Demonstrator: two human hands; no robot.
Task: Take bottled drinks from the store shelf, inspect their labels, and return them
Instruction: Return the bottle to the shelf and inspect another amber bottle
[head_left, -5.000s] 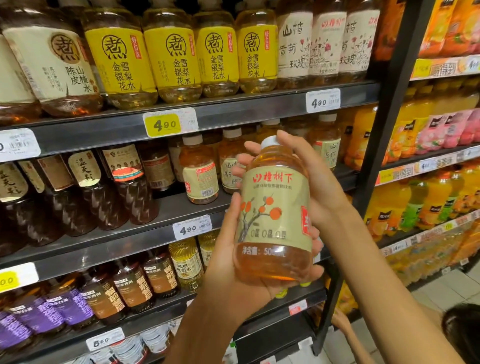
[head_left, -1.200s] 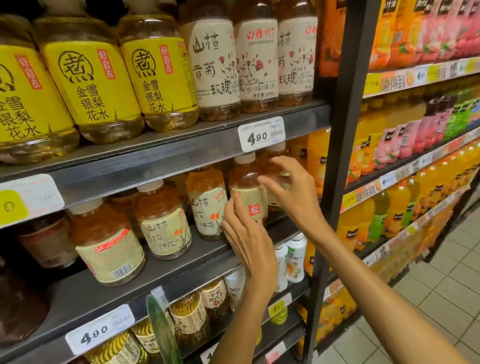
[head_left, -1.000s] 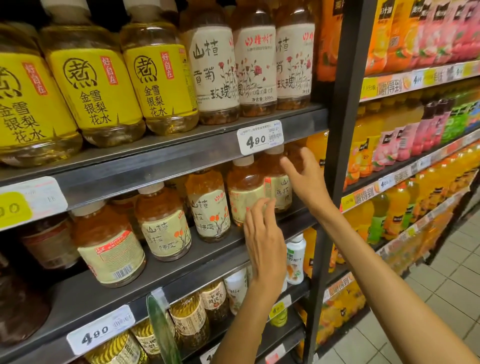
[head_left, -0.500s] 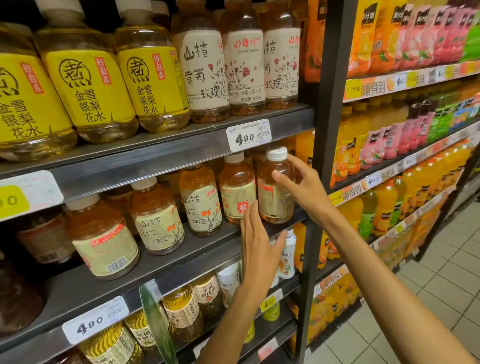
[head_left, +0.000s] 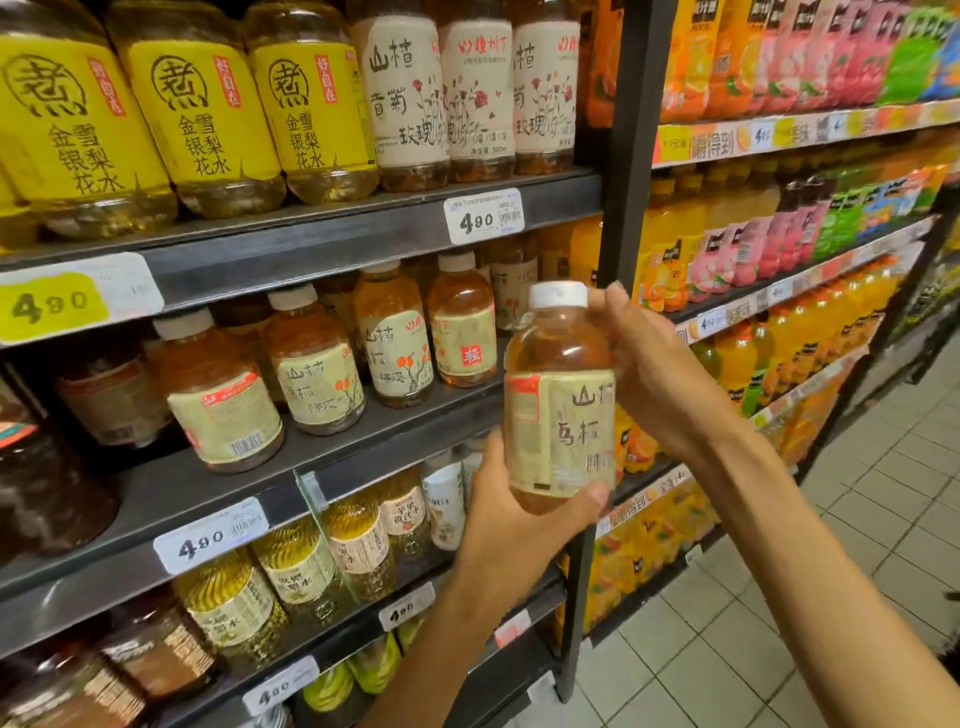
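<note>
Two hands (head_left: 519, 525) grip bottle (head_left: 561, 400) (amber drink inside), upright.

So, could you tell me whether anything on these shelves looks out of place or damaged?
One oddity: a clear plastic divider at the middle shelf's front edge leans askew. The bottle, gripped by the left hand and right hand, looks intact. No spills show.

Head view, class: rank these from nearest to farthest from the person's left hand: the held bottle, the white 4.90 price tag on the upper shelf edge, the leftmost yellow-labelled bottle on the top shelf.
1. Held bottle: in the left hand, gripped at its base.
2. White 4.90 price tag: above, on the upper shelf edge.
3. Leftmost yellow-labelled bottle: far upper left, top shelf.
</note>
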